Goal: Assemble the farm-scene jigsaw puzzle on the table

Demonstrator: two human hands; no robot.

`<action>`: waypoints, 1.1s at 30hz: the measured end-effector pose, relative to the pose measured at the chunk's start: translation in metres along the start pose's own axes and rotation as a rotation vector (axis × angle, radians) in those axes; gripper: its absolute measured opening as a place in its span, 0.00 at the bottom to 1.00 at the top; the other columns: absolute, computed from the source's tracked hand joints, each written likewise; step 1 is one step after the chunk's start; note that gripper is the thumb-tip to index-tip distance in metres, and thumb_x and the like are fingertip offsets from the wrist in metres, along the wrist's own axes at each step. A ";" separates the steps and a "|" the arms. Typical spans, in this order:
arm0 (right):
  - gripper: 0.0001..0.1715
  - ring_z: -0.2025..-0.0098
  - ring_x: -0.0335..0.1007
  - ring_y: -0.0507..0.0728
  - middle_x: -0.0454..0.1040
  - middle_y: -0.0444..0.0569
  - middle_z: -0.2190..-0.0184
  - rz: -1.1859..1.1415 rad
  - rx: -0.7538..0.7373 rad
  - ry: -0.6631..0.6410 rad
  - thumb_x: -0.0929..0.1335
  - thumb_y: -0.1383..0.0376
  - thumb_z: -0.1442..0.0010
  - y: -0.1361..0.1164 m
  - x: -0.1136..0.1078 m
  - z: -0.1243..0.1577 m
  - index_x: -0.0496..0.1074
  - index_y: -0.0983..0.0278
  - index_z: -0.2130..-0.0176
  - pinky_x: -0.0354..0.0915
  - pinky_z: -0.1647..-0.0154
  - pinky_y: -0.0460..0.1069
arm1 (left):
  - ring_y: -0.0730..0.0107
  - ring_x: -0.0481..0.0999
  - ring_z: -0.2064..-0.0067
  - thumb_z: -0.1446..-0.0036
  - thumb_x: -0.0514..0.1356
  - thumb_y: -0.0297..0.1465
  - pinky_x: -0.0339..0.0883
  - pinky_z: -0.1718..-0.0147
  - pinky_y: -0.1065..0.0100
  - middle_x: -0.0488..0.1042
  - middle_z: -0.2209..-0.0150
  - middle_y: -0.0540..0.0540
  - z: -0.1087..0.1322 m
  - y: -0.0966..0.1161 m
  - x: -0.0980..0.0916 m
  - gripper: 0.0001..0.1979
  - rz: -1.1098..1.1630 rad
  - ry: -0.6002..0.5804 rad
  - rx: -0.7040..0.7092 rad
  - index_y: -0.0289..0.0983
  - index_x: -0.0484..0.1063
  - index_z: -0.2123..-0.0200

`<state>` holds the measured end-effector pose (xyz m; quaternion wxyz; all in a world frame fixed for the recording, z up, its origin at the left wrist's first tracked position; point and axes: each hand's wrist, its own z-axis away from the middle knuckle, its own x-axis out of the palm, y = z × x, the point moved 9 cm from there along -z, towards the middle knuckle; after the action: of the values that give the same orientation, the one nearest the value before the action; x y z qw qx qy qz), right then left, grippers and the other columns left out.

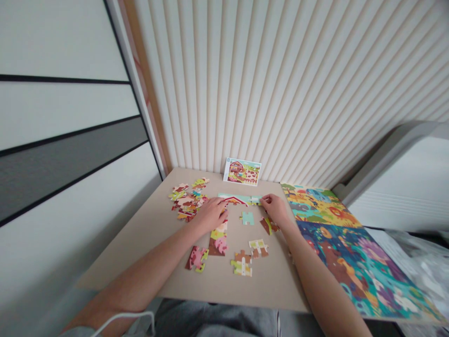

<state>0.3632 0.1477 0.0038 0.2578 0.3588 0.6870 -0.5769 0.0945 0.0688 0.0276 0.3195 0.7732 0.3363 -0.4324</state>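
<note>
Right hand (275, 209) clamped on puzzle strip (240, 198), left hand (211, 213) with unclear grip, picture card (242, 172) with illegible print.

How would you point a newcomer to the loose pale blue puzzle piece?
On the beige table, find the puzzle strip between the left hand and the right hand. On its near side lies the loose puzzle piece. It is almost all pale blue, while the loose pieces around it are multicoloured.

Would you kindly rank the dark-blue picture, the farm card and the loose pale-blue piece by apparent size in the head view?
1. Dark-blue picture
2. Farm card
3. Loose pale-blue piece
</note>
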 end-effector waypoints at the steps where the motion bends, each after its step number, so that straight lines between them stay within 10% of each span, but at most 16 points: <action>1: 0.13 0.70 0.74 0.55 0.80 0.49 0.68 0.015 0.000 -0.003 0.68 0.57 0.41 0.000 -0.001 0.000 0.77 0.63 0.62 0.61 0.72 0.46 | 0.57 0.73 0.46 0.35 0.57 0.33 0.65 0.44 0.55 0.74 0.47 0.41 0.000 0.000 0.000 0.17 0.001 0.003 0.000 0.39 0.71 0.45; 19: 0.14 0.67 0.75 0.56 0.80 0.49 0.68 0.218 -0.081 -0.012 0.65 0.59 0.36 -0.012 -0.009 0.005 0.77 0.61 0.56 0.61 0.66 0.47 | 0.57 0.72 0.45 0.34 0.55 0.32 0.65 0.42 0.54 0.75 0.48 0.40 0.000 0.000 -0.001 0.17 0.014 0.012 -0.004 0.38 0.71 0.44; 33: 0.14 0.71 0.73 0.56 0.79 0.48 0.72 0.288 -0.022 -0.283 0.72 0.56 0.45 0.043 -0.040 0.014 0.82 0.62 0.63 0.59 0.72 0.47 | 0.58 0.72 0.46 0.34 0.56 0.33 0.64 0.43 0.55 0.75 0.49 0.39 0.000 -0.002 0.000 0.17 0.015 -0.003 -0.012 0.38 0.71 0.44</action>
<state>0.4210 0.1299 0.0054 0.4357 0.3656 0.5918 -0.5712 0.0929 0.0693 0.0274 0.3279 0.7731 0.3326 -0.4292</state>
